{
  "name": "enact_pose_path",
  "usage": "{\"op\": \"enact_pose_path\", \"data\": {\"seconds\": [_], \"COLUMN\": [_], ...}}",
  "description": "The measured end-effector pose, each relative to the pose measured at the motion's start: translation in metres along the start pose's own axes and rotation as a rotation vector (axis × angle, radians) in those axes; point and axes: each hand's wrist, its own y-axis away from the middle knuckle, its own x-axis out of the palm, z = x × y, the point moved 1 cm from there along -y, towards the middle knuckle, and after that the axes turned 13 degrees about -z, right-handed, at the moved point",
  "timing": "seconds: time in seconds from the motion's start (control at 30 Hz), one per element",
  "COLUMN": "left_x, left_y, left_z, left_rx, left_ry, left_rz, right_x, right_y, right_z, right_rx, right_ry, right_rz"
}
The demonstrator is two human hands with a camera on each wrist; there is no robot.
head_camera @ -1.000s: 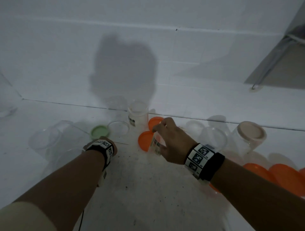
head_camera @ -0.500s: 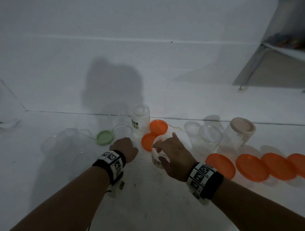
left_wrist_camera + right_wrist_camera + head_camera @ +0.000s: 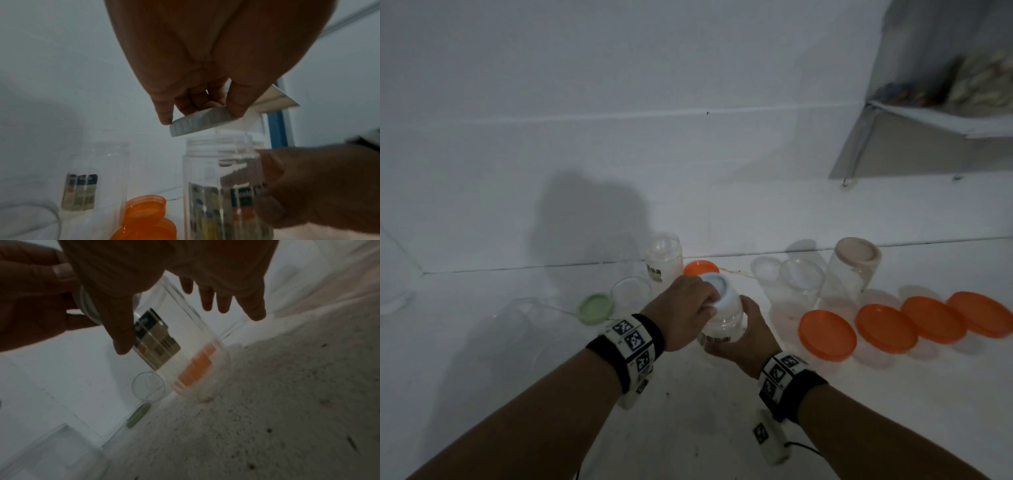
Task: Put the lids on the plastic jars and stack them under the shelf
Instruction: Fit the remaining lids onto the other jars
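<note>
At centre near, the right hand (image 3: 744, 337) grasps the clear jar (image 3: 722, 322); the left hand (image 3: 681, 313) pinches a white lid (image 3: 202, 122), tilted above its mouth. Seated at that tilt, the lid would likely cross-thread or jam.

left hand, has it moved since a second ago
Yes. The left hand has moved right, away from the green lid, and now holds a white lid over the jar beside the right hand.

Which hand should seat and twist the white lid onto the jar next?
Left. The left hand already pinches the white lid, tilted just above the jar mouth. The right hand grips the jar's body, steadying it.
</note>
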Motion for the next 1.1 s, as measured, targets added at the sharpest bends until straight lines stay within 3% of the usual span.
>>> {"op": "enact_pose_path", "data": {"seconds": [0.3,0.43,0.57,0.63,0.77,0.87,0.97,1.03,1.1], "left_x": [0.013,0.01,0.005,0.001,-0.013,-0.017,-0.017,-0.016,-0.015], "left_y": [-0.011,-0.018,-0.027,-0.031,-0.033,-0.034,-0.037,-0.036,-0.036], "left_z": [-0.013,-0.02,-0.017,-0.016,-0.018,-0.02,-0.022,-0.021,-0.014], "left_rx": [0.017,-0.216,-0.411,-0.398,-0.182,-0.183,-0.318,-0.379,-0.383], "left_ry": [-0.113,-0.12,-0.21,-0.207,-0.117,0.079,-0.207,-0.398,-0.29], "left_rz": [0.191,0.13,0.232,0.315,0.524,0.445,0.201,0.264,0.376], "right_x": [0.005,0.002,0.003,0.003,-0.003,-0.008,-0.01,-0.01,-0.011], "right_y": [-0.001,0.004,0.006,0.007,0.009,0.011,0.009,0.008,0.006], "right_z": [-0.011,-0.009,-0.004,-0.003,-0.004,-0.001,0.006,0.008,0.006], "right_rx": [-0.071,-0.083,-0.141,-0.152,-0.162,-0.167,-0.189,-0.217,-0.231], "right_ry": [0.001,-0.002,0.019,0.029,0.054,0.035,0.007,0.029,0.063], "right_rz": [-0.028,-0.024,-0.025,-0.008,0.016,-0.001,-0.016,-0.006,-0.009]}}
